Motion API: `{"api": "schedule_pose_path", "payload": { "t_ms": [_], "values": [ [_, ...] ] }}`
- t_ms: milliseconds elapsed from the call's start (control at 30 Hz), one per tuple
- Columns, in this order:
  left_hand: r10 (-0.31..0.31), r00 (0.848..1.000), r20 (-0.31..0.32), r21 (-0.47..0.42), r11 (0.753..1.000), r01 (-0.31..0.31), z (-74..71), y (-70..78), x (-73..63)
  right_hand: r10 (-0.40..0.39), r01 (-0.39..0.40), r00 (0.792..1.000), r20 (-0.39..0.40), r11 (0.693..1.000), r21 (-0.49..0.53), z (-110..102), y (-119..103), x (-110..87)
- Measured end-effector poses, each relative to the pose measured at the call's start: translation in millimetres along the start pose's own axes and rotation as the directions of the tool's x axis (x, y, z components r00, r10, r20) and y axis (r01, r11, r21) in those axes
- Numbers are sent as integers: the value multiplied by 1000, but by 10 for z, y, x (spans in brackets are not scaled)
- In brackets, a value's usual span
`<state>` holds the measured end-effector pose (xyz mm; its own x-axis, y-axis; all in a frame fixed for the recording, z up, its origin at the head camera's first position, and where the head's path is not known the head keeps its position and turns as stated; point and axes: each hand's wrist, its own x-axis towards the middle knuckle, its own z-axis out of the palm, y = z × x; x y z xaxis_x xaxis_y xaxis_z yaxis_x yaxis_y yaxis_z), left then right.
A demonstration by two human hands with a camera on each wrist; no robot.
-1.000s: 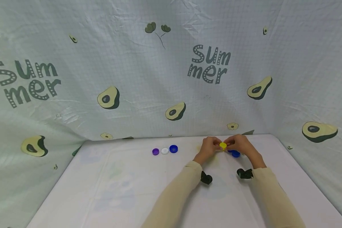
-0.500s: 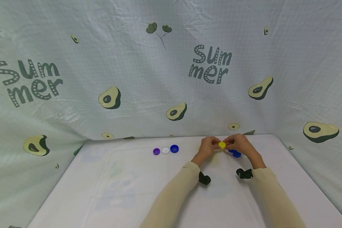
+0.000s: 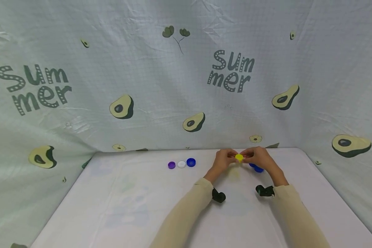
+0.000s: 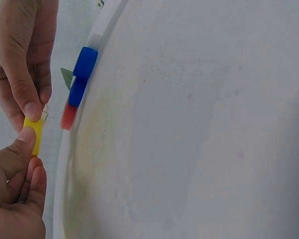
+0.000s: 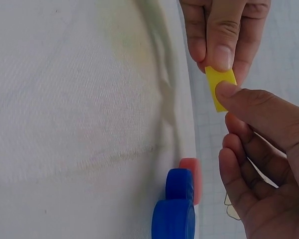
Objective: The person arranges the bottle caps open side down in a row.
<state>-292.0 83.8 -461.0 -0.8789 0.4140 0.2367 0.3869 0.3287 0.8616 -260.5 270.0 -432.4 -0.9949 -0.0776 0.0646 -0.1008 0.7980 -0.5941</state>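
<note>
Near the far edge of the table, both hands hold a small yellow cap [image 3: 239, 158] between them. My left hand [image 3: 222, 161] pinches one side with thumb and fingers; its thumb lies on the cap's wall in the left wrist view. From the other side, my right hand [image 3: 260, 158] pinches the same cap, thumb and fingers bent around it. Beside the right hand, two blue caps [image 5: 173, 219] and a red cap [image 5: 191, 180] stand close together on the table. The red one is hidden in the head view.
Left of the hands, a purple cap [image 3: 172, 165], a white cap [image 3: 181, 164] and a blue cap [image 3: 190, 162] lie in a row. The white-covered table [image 3: 127, 193] meets a printed cloth backdrop [image 3: 155, 75] along its far edge.
Both hands have shifted a little to the left with the yellow cap between them. More of the blue caps by the right hand shows. The head view has turned slightly.
</note>
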Motion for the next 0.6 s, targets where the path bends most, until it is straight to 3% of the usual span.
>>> {"api": "schedule_pose_path", "payload": {
  "t_ms": [600],
  "values": [
    [21, 1000, -2, -34, 999, -21, -173, -66, -73, -97, 98, 995, -23, 995, 35, 71, -84, -32]
  ]
}}
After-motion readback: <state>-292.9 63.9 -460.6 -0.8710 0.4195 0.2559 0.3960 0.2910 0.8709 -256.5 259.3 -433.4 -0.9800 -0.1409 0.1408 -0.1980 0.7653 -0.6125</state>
